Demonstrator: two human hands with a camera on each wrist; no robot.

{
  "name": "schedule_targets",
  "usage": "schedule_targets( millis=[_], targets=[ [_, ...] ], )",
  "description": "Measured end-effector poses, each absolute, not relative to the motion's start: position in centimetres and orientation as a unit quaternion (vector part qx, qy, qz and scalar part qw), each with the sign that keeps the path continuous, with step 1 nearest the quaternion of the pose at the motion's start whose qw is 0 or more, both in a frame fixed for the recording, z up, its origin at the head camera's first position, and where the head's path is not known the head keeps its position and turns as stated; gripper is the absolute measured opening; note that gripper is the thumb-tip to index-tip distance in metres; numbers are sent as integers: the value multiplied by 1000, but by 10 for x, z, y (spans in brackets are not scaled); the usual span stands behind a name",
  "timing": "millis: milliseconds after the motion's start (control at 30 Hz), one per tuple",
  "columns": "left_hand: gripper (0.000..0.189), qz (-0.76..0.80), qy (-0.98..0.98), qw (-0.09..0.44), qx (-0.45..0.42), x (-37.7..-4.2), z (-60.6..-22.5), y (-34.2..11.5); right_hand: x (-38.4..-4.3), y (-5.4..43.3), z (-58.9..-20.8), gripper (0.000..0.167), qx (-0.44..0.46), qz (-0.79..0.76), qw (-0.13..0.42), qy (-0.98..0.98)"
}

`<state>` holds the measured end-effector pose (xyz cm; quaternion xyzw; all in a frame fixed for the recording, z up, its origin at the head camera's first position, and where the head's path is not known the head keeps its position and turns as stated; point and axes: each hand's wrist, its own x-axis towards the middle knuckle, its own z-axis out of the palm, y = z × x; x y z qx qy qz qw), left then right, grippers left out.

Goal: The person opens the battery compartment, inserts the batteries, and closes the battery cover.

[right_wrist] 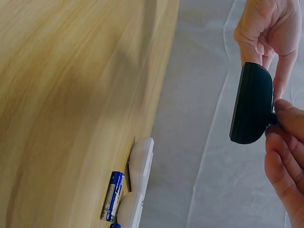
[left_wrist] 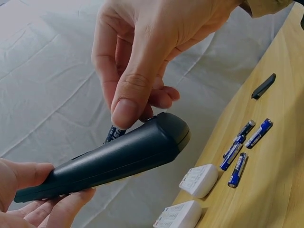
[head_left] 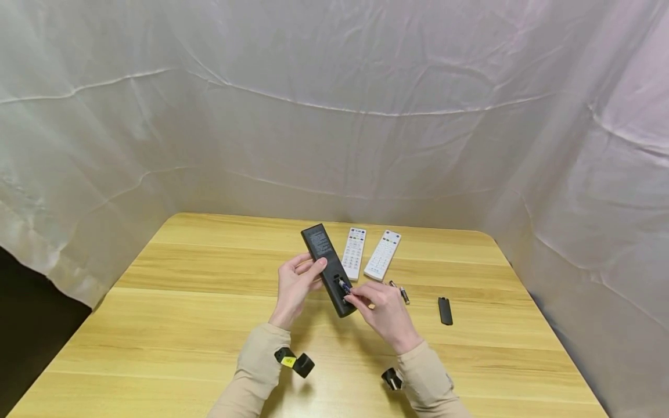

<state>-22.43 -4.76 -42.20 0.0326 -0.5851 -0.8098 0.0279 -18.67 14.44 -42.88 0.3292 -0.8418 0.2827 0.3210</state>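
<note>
A black remote control point(head_left: 320, 247) is held above the table, its back turned up and its battery compartment uncovered. My left hand point(head_left: 295, 284) grips it along the side, thumb on the back and fingers underneath. With thumb and fingertips, my right hand point(head_left: 385, 309) pinches a dark blue battery point(head_left: 343, 285) at the compartment. In the left wrist view that battery point(left_wrist: 114, 135) stands tilted, one end down in the compartment. Fingers hide its other end. The right wrist view shows the remote's end point(right_wrist: 252, 104) between both hands, with the battery mostly covered.
Two white remotes point(head_left: 354, 252) point(head_left: 383, 255) lie at the back of the wooden table point(head_left: 198, 325). Several blue batteries point(left_wrist: 237, 170) are beside them, partly behind my right hand in the head view. A black battery cover point(head_left: 445, 311) lies to the right. Pale cloth point(head_left: 334, 145) surrounds the table.
</note>
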Motion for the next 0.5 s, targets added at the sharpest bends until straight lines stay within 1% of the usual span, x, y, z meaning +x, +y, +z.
schedule_targets(
  millis=[167, 367, 500],
  targets=[
    [39, -809, -587, 27, 30, -225, -423, -47, -185, 143, -429, 15, 310, 281, 310, -854],
    [37, -811, -584, 27, 29, -225, -424, -48, -184, 140, -429, 17, 286, 282, 312, -861],
    [37, -809, -586, 26, 26, -225, -424, -47, -183, 139, -430, 19, 267, 295, 299, -868]
  ],
)
